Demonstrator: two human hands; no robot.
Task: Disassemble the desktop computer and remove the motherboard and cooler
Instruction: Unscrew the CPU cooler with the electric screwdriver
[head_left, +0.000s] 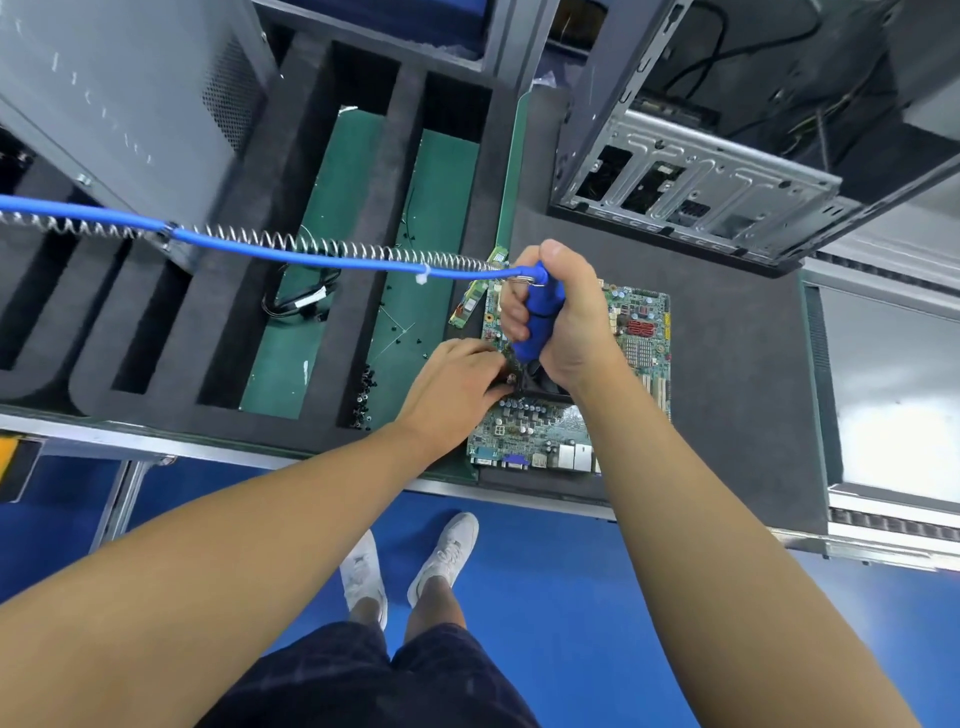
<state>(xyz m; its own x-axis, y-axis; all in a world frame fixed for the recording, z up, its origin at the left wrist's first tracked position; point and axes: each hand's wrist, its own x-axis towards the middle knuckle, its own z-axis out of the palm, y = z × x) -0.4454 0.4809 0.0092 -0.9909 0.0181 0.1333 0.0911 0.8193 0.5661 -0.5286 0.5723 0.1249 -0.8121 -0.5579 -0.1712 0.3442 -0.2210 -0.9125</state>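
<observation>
Though loose, black screws (363, 389) in foam tray (249, 208) slot.

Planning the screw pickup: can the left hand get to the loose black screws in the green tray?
Likely yes. The left hand rests on the motherboard, and the screws lie just left of it in the open tray; nothing stands between them.
</observation>
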